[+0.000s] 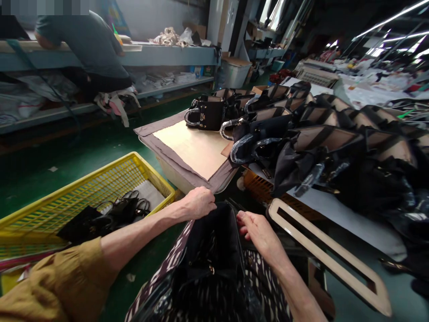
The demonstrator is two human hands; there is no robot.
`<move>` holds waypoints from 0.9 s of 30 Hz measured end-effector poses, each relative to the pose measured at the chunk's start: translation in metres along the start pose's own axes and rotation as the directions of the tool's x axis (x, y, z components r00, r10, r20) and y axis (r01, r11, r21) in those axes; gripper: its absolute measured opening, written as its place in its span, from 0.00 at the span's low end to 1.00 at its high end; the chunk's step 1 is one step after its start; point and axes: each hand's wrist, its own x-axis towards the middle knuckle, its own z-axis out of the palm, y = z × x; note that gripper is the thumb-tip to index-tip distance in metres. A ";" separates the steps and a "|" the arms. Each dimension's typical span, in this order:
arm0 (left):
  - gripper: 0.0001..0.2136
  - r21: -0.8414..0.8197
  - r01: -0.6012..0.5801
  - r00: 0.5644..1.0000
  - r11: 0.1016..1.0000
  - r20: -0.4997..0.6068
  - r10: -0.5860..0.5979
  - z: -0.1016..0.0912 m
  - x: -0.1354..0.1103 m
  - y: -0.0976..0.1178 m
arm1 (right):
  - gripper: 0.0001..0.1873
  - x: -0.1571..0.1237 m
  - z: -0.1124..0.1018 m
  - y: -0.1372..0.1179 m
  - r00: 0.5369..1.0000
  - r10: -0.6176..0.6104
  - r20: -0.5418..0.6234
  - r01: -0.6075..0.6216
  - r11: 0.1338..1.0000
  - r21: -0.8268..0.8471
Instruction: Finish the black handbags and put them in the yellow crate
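Note:
A black handbag [214, 255] stands open on my lap, over brown-and-white patterned cloth, with its dark inside facing me and a small gold-coloured fitting near its front. My left hand [200, 203] is closed at the bag's far left rim, fingers curled down out of sight. Beside the far right rim is my right hand [258, 229], its thumb and fingers drawn together in a pinch. Whatever lies between those fingertips is too small to make out.
Left of me sits a yellow crate [134, 156] with several small black bags. A covered stand [197, 152] is ahead, and many black handbags [328, 134] crowd the table at right. A beige slotted frame [331, 255] is near my right arm. Another person [83, 49] bends at a bench.

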 end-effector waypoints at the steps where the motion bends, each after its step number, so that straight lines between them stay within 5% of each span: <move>1: 0.12 -0.004 0.001 1.000 1.000 -0.003 -0.001 0.000 0.000 0.000 | 0.26 -0.003 -0.001 0.000 1.000 0.007 -0.004 -0.007 1.000 -0.026; 9: 0.13 -0.039 0.060 0.998 0.997 -0.026 -0.061 0.004 0.002 -0.002 | 0.17 -0.042 0.002 -0.001 0.992 0.036 -0.120 -0.078 0.927 -0.366; 15: 0.13 -0.045 0.086 0.995 0.995 -0.039 -0.087 0.006 0.003 0.002 | 0.15 -0.055 0.033 -0.001 0.964 -0.095 -0.249 -0.111 0.706 -0.699; 27: 0.12 -0.084 0.030 0.997 0.996 -0.072 -0.037 0.005 0.000 -0.007 | 0.20 -0.049 0.025 0.006 0.959 -0.211 -0.190 0.004 0.680 -0.733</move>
